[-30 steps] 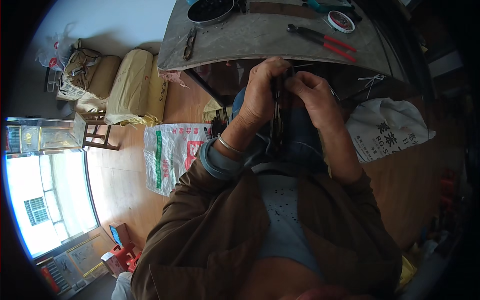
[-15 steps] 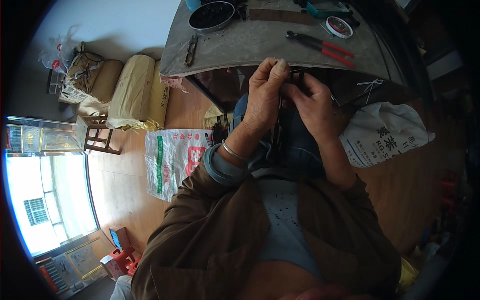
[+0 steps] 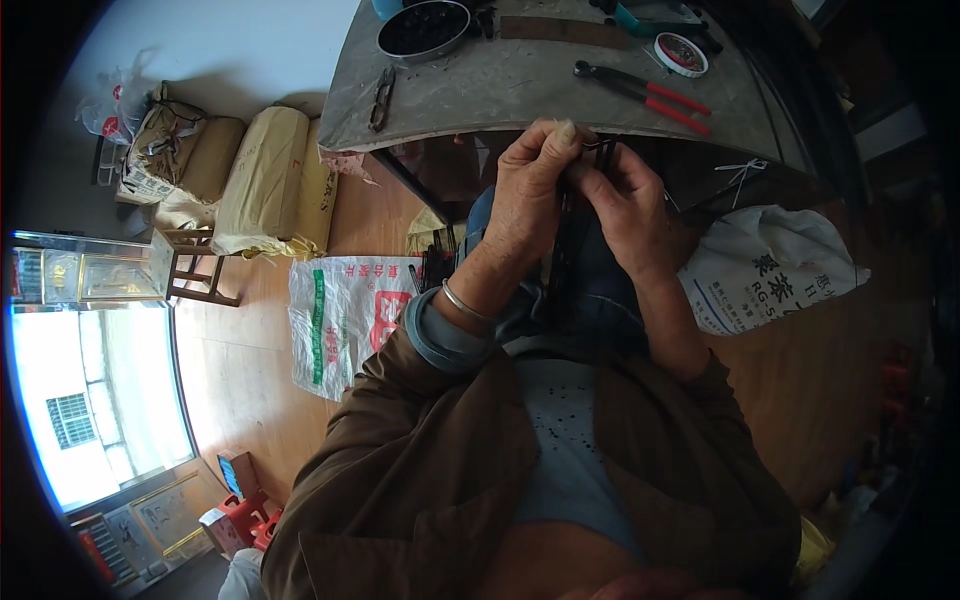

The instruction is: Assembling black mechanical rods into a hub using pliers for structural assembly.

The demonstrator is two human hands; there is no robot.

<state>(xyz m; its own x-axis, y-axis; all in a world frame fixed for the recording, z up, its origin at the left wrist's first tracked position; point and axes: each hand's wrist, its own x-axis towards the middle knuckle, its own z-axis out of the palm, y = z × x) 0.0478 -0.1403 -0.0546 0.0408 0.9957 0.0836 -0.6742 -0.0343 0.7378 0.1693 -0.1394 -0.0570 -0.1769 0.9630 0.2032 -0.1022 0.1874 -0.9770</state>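
Both my hands meet at the table's near edge, above my lap. Thumb and fingers are pinched together on my left hand (image 3: 528, 190); whatever lies in that pinch is too small and hidden to name. Between the fingers of my right hand (image 3: 632, 215) is a slim black piece (image 3: 604, 153), its tip sticking up near my left fingertips. More dark, narrow pieces appear below the hands over my lap, mostly in shadow. Nearest on the tabletop (image 3: 480, 100) are red-handled pliers (image 3: 650, 97), lying to the right.
A round pan (image 3: 421, 58) of small black parts, dark hand cutters (image 3: 381, 99), a brown strip (image 3: 565, 32), a round white container (image 3: 681, 55) and a teal tray (image 3: 655, 20) sit on the table. Sacks flank my legs: one flattened (image 3: 345, 330), one bulging (image 3: 770, 270). Wrapped bundles (image 3: 262, 180) stand left.
My hands have shifted slightly, and the left one has turned a little. More of the black piece's tip shows above my right fingers. Objects on the table are unmoved.
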